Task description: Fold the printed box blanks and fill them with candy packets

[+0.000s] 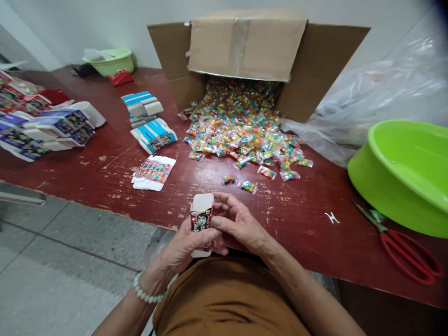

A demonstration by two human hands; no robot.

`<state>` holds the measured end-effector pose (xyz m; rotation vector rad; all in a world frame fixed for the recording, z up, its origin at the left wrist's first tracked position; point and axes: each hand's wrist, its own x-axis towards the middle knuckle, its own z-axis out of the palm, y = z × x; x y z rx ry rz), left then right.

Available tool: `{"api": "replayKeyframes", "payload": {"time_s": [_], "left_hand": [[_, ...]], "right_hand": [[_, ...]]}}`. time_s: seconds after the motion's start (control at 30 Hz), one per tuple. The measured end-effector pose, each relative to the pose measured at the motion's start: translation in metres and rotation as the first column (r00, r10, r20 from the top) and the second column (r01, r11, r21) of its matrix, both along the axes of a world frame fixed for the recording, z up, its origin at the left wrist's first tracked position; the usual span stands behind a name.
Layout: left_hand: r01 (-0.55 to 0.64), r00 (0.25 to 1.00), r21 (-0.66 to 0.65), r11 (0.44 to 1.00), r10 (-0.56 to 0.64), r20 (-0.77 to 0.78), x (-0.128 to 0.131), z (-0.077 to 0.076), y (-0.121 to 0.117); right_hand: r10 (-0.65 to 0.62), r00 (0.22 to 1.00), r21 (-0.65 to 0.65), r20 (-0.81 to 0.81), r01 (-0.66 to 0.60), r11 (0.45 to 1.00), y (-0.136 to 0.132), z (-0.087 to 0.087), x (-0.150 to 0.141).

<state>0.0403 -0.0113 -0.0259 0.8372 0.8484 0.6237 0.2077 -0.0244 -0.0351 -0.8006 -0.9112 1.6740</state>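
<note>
Close to my body, a small printed candy box (202, 219) is held upright, its white end flap standing open at the top. My left hand (184, 245) grips it from the left, thumb across the printed front. From the right, my right hand (240, 224) has its thumb and fingers on the box's edge. Beyond the hands lie two loose candy packets, one mostly red and green (229, 179), one blue and yellow (248, 187). To the left rests a stack of flat red-and-white box blanks (154, 173).
A cardboard carton (245, 46) on its side spills a heap of wrapped candies (241, 130). Blue boxes (154, 135) and purple boxes (52, 128) lie left. Red-handled scissors (408, 254) and a big green basin (395, 186) are right. A red tape dispenser (121, 78) stands behind.
</note>
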Motion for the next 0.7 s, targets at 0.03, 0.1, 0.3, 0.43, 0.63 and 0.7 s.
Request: {"api": "replayKeyframes", "payload": {"time_s": [0.03, 0.1, 0.3, 0.43, 0.63, 0.7], "left_hand": [[-0.025, 1.000, 0.018, 1.000, 0.025, -0.014, 0.002, 0.000, 0.000], [-0.057, 0.997, 0.056, 0.997, 0.059, -0.040, 0.007, -0.001, 0.000], [-0.085, 0.981, 0.133, 0.987, 0.106, -0.160, 0.011, -0.005, 0.006], [-0.251, 0.947, 0.246, 0.936, 0.290, -0.140, 0.011, 0.004, 0.005], [-0.352, 0.887, 0.388, 0.852, 0.436, -0.153, 0.017, 0.013, -0.004], [-0.317, 0.895, 0.390, 0.864, 0.409, -0.179, 0.015, 0.010, -0.003]], "right_hand": [[0.020, 0.999, -0.031, -0.039, -0.021, 0.999, -0.001, 0.000, -0.001], [0.068, 0.993, -0.086, -0.096, -0.076, 0.993, -0.002, -0.002, -0.004], [-0.179, 0.959, -0.002, 0.219, 0.184, 0.983, 0.005, -0.004, -0.006], [-0.335, 0.884, 0.094, 0.327, 0.323, 0.942, 0.010, -0.001, 0.001], [-0.423, 0.862, 0.066, 0.280, 0.422, 0.904, 0.006, -0.009, -0.005], [-0.419, 0.850, 0.139, 0.319, 0.395, 0.908, 0.004, -0.010, -0.007]]}}
